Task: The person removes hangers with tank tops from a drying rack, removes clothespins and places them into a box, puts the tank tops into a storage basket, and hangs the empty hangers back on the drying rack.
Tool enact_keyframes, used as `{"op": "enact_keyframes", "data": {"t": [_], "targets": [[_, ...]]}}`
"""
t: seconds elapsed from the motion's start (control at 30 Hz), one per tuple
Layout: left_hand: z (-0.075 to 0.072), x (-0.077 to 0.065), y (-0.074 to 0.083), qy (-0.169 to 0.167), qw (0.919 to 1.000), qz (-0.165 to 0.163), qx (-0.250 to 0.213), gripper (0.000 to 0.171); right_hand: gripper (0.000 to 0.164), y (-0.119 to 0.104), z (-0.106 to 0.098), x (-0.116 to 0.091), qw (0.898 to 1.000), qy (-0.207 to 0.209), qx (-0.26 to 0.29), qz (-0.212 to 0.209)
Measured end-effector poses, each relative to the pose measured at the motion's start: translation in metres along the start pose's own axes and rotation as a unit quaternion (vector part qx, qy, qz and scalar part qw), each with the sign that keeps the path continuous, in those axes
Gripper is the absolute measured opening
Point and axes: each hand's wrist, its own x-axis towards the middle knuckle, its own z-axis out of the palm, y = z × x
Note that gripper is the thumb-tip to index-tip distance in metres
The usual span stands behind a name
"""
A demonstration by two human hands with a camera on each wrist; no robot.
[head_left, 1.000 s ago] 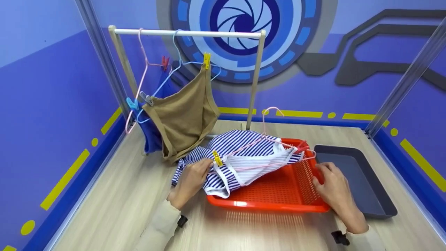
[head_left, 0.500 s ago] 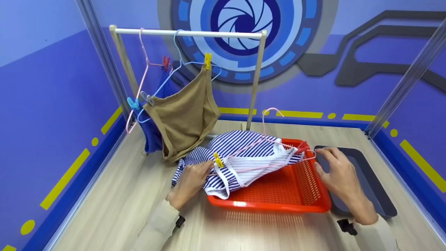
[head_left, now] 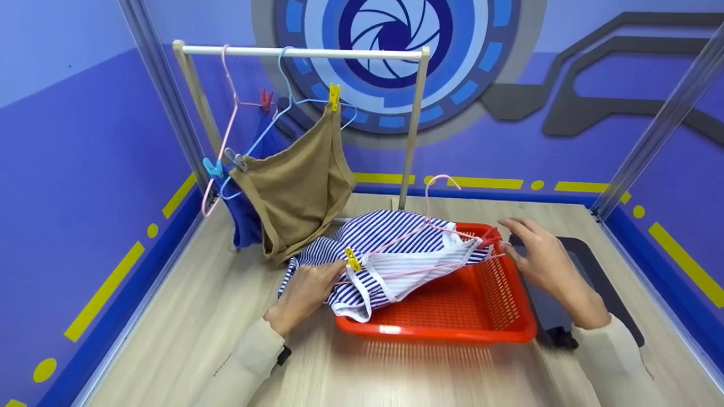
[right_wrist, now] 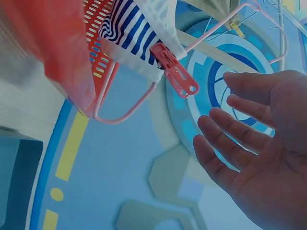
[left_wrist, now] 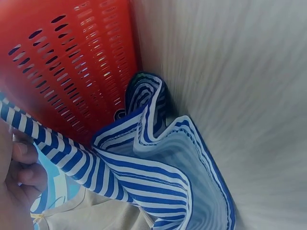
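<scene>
A navy-and-white striped tank top lies over the red basket, pegged to a pink hanger whose hook points up. A yellow clothespin is at its left strap, a red clothespin at its right. My left hand pinches the hanger's left end beside the yellow clothespin. In the left wrist view, the striped cloth hangs in folds beside the basket. My right hand is beside the red clothespin and the hanger's right end, fingers spread and holding nothing in the right wrist view.
Behind on the left stands a drying rack. Brown shorts-like cloth hangs there on a blue hanger, with a blue garment on a pink hanger behind. A dark grey tray lies right of the basket, partly under my right arm.
My right hand has come off the basket's right rim and risen up and away to beside the hanger's right end. My left hand, the tank top and the basket stay nearly in place.
</scene>
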Motion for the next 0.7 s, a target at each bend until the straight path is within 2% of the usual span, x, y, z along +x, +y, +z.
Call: {"op": "enact_keyframes", "data": {"t": [0.27,0.53,0.7], "targets": [[-0.004,0.001,-0.001,-0.025,0.9996,-0.009,-0.007,0.006,0.048,0.008,0.010,0.012,0.998,-0.055,0.002,0.022],[-0.006,0.003,0.000,-0.040,0.9990,-0.017,-0.013,0.008,0.036,0.012,0.016,0.017,0.998,-0.057,0.011,-0.002],[-0.006,0.003,0.000,-0.053,0.9985,-0.017,-0.003,0.009,0.034,0.012,0.017,0.019,0.998,-0.069,0.010,0.004]]}}
